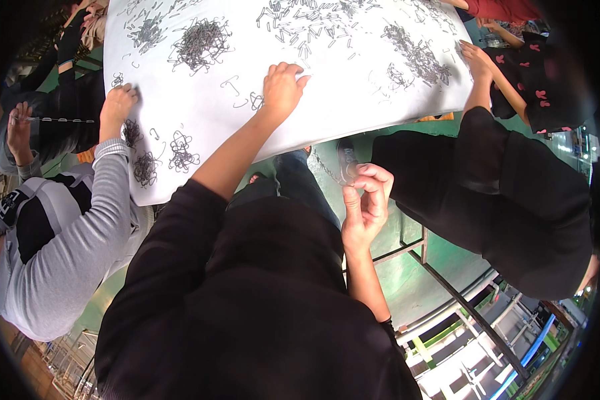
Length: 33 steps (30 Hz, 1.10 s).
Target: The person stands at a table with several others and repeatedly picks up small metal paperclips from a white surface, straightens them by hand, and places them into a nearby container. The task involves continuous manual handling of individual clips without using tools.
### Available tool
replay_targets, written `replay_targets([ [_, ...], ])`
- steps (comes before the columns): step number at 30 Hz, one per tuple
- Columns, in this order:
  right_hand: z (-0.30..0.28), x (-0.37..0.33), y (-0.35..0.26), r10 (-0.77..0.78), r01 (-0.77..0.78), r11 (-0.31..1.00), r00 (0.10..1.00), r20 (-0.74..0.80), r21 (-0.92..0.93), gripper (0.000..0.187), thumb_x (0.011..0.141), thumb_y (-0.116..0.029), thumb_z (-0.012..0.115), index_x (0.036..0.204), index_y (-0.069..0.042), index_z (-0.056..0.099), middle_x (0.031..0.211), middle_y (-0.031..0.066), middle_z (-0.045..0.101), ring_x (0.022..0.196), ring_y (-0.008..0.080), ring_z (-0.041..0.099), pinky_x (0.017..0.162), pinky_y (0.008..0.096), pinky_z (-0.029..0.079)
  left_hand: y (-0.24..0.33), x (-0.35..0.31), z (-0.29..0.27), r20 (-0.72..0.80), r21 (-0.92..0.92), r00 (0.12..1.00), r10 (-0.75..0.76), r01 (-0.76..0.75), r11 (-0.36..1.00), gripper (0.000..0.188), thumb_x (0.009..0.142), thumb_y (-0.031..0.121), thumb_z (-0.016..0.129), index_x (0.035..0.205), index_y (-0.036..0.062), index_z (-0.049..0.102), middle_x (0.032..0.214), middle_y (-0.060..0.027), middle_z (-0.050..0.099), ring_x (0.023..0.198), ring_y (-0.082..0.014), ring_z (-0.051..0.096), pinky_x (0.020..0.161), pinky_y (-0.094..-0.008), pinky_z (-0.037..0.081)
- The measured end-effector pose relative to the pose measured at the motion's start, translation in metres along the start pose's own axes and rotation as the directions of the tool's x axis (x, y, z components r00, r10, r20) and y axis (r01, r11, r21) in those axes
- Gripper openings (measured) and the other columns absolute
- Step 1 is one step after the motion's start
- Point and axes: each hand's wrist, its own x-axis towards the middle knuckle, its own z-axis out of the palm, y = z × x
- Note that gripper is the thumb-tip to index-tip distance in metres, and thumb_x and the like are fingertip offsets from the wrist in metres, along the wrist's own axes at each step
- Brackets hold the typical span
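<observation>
Between the thumb and fingertips of the right hand (369, 203), one thin dark chain (327, 171) is pinched near its end; the grip is together upon it. This hand is in front of the body, apart from the table. The chain is long and narrow, and its long axis runs slantwise in the view, from the fingertips toward upper left, passing over one dark shoe (346, 160).

The left hand (285, 90) rests on the white table (353, 107) with bent fingers; whether they hold some piece, I cannot tell. Just beside its wrist is one small tangle of wire (257, 101), and to the left of it lie two loose bent wires (231, 83). Near the table's lower left corner I count three wire heaps (183, 152). Farther up, one bigger dark heap (201, 45) lies, and many scattered links (307, 27), too many for counting.
</observation>
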Motion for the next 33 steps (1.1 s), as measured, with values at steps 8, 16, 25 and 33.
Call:
replay_targets([
  [8, 0.011, -0.011, 0.004, 0.047, -0.044, 0.997, 0.997, 0.060, -0.057, 0.009, 0.080, -0.004, 0.070, 0.085, -0.004, 0.062, 0.099, 0.0082, 0.052, 0.093, 0.0202, 0.052, 0.084, 0.0322, 0.043, 0.002, -0.013, -0.003, 0.131, -0.077, 0.987, 0.093, -0.083, 0.994, 0.009, 0.082, 0.008, 0.063, 0.090, 0.0038, 0.065, 0.089, -0.0126, 0.063, 0.084, -0.0277, 0.061, 0.076, -0.0379, 0.049],
  [16, 0.037, -0.027, 0.009, 0.016, -0.009, 0.998, 0.995, 0.103, -0.068, 0.008, 0.080, -0.003, 0.069, 0.085, -0.003, 0.062, 0.097, 0.0086, 0.054, 0.091, 0.0208, 0.054, 0.084, 0.0333, 0.044, 0.054, -0.102, -0.133, 0.482, -0.699, 0.873, -0.072, 0.433, 0.569, 0.017, 0.088, 0.011, 0.066, 0.097, -0.0022, 0.068, 0.086, -0.0034, 0.068, 0.080, -0.0074, 0.061, 0.068, -0.0240, 0.050],
  [25, 0.057, -0.037, 0.002, -0.006, 0.019, 0.995, 0.991, 0.133, -0.098, 0.009, 0.081, -0.007, 0.070, 0.085, -0.004, 0.062, 0.096, 0.0080, 0.054, 0.090, 0.0206, 0.054, 0.079, 0.0318, 0.045, 0.070, -0.130, -0.195, 0.434, -0.644, 0.899, -0.059, 0.356, 0.677, 0.014, 0.086, 0.010, 0.068, 0.095, 0.0000, 0.070, 0.088, -0.0035, 0.068, 0.075, -0.0065, 0.059, 0.061, -0.0212, 0.048],
  [33, 0.053, -0.015, 0.027, 0.020, -0.017, 1.000, 0.953, 0.301, -0.013, 0.016, 0.084, -0.009, 0.066, 0.097, -0.002, 0.061, 0.095, 0.0100, 0.057, 0.087, 0.0208, 0.056, 0.081, 0.0320, 0.045, 0.055, -0.145, -0.195, 0.212, -0.670, 0.977, -0.005, 0.149, 0.727, 0.012, 0.082, 0.005, 0.068, 0.094, 0.0055, 0.072, 0.098, -0.0060, 0.066, 0.083, -0.0110, 0.060, 0.069, -0.0242, 0.048],
])
